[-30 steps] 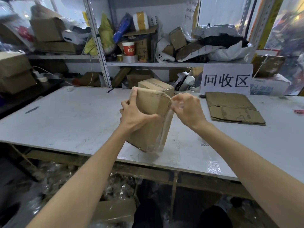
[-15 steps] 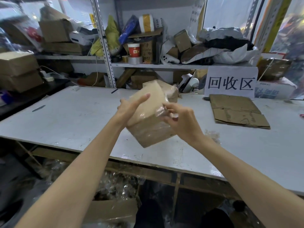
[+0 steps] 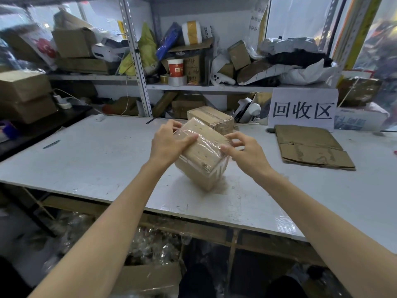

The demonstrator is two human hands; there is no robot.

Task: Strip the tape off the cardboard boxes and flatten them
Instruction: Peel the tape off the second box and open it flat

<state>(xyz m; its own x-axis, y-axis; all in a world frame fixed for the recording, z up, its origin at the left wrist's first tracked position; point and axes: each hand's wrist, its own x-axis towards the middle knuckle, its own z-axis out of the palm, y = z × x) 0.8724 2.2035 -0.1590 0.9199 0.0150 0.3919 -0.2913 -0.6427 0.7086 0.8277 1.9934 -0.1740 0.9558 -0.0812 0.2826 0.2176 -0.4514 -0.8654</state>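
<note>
A small brown cardboard box (image 3: 199, 160) wrapped in clear tape stands tilted on one lower corner on the white table (image 3: 90, 160). My left hand (image 3: 169, 143) grips its far left end, thumb lying across the top face. My right hand (image 3: 242, 151) is at the box's right edge, thumb and fingers pinching the clear tape (image 3: 223, 149) there. A second taped box (image 3: 211, 119) sits on the table just behind. Flattened cardboard (image 3: 311, 147) lies to the right.
A white sign with three black characters (image 3: 303, 109) leans behind the flattened cardboard. Cluttered metal shelves (image 3: 137, 61) line the back wall. A pen (image 3: 51, 144) lies at the table's left. An open carton (image 3: 150, 278) with plastic scraps sits under the table's front edge.
The box has turned from upright to lying tilted with its long face up. My left hand shifted to its far end, and my right hand moved to its right edge.
</note>
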